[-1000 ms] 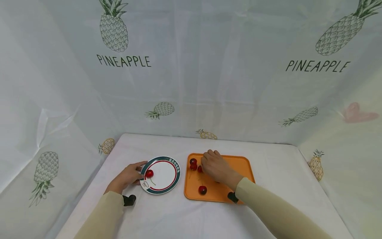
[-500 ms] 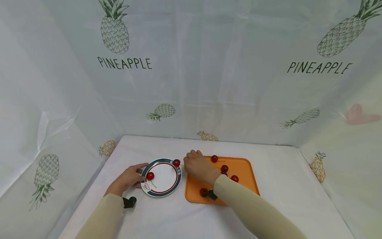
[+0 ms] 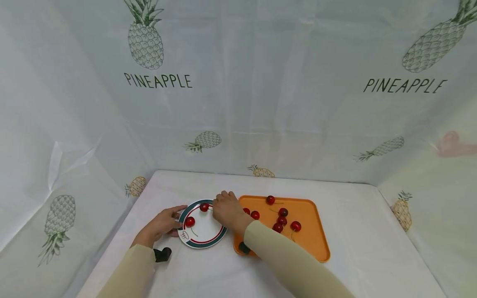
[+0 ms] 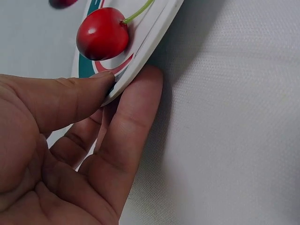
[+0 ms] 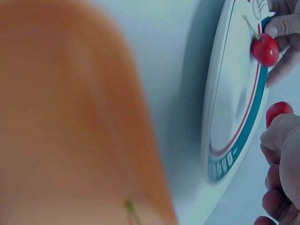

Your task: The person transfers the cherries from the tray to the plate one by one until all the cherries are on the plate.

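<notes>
Reaching in from the near edge in two beige fabric sleeves [image 3: 294, 260], with a small black wrist piece [image 3: 162, 254] at the left cuff. With the left hand [image 3: 162, 223], pinching the left rim of a round white plate [image 3: 203, 245] ringed in dark green and red, thumb above, fingers beneath. Resting on that plate, just beside the left thumb: one glossy red cherry with a green stem [image 3: 189, 222]. With the right hand [image 3: 229, 212], pinching a second glossy red cherry [image 3: 204, 207], apparently by the stem; carried leftward within the last second, now over the plate's far part. Cannot tell whether touching or hovering. Meaning, as a judgement: transfer nearly made, release not yet done. Rightward, partly under the right sleeve: a flat orange rounded-corner tray [image 3: 313, 240], bearing several loose red cherries [image 3: 296, 226]. Beneath everything, a table in white cloth [image 3: 208, 273]. Farthest, a pale hanging sheet [image 3: 261, 107] printed with pineapples [image 3: 145, 45].
</notes>
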Demonstrator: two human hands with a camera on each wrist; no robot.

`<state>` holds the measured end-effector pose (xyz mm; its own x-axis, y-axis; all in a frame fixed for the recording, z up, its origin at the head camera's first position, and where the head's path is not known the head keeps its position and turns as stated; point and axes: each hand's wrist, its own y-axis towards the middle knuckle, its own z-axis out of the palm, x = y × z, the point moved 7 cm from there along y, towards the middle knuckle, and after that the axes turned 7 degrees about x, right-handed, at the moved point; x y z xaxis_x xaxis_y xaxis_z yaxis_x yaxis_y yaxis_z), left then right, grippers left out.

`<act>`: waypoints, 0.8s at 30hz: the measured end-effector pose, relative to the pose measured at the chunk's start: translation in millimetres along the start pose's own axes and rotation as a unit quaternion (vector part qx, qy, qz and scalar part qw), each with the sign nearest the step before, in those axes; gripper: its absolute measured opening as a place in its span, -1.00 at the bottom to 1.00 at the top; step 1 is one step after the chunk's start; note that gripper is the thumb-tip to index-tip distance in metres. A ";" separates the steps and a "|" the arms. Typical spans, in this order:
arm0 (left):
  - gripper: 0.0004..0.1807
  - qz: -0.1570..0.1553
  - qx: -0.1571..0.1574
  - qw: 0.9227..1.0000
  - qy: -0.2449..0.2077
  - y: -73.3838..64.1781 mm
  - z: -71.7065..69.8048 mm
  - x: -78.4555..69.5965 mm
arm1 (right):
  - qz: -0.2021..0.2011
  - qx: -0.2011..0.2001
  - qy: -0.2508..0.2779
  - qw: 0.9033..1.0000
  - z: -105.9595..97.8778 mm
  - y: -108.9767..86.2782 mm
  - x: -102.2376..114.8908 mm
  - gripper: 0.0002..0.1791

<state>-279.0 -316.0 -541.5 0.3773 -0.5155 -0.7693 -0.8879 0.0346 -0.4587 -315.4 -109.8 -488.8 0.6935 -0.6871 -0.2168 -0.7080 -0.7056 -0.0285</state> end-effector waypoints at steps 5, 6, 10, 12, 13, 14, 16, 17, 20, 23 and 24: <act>-0.24 0.002 -0.003 1.000 0.003 -0.2 -0.1 -0.6 | 0.001 -0.007 -0.004 1.000 2.7 11.6 11.9 -0.72; -0.24 0.002 -0.003 1.000 0.000 -0.5 0.2 -0.7 | 0.000 -0.008 -0.005 1.000 3.7 13.7 14.4 -0.72; -0.23 0.003 0.001 1.000 -0.016 -2.0 2.2 -0.3 | 0.003 -0.008 -0.007 1.000 7.6 21.2 23.2 -0.71; -0.22 0.002 0.003 1.000 -0.021 -2.4 3.2 -0.3 | 0.005 -0.005 -0.007 1.000 8.8 23.3 26.8 -0.70; -0.22 0.001 0.002 1.000 -0.023 -2.5 3.4 -0.3 | 0.006 -0.004 -0.007 1.000 8.9 23.9 28.6 -0.69; -0.22 0.000 0.002 1.000 -0.024 -2.9 3.5 -0.6 | 0.008 -0.003 -0.007 1.000 8.6 24.2 30.2 -0.68; -0.22 0.002 0.002 1.000 -0.020 -3.5 3.5 -2.0 | 0.012 -0.001 -0.007 1.000 8.9 25.2 32.9 -0.67; -0.22 0.003 0.001 1.000 -0.018 -3.5 3.3 -2.3 | 0.013 -0.001 -0.008 1.000 9.3 25.9 34.3 -0.66; -0.22 0.006 0.000 1.000 -0.020 -3.5 3.1 -3.0 | 0.014 0.003 -0.010 1.000 9.8 27.0 38.7 -0.66; -0.22 0.010 0.000 1.000 -0.020 -3.2 2.9 -2.6 | 0.008 0.010 -0.016 1.000 10.8 29.2 43.4 -0.67; -0.22 0.011 -0.001 1.000 -0.020 -3.1 2.8 -2.4 | 0.006 0.014 -0.019 1.000 10.7 29.4 44.9 -0.67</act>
<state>-276.4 -312.5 -539.5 0.3673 -0.4804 -0.7964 -0.8967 0.0445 -0.4404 -306.5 -159.5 -509.7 0.6796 -0.6885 -0.2534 -0.7202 -0.6918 -0.0518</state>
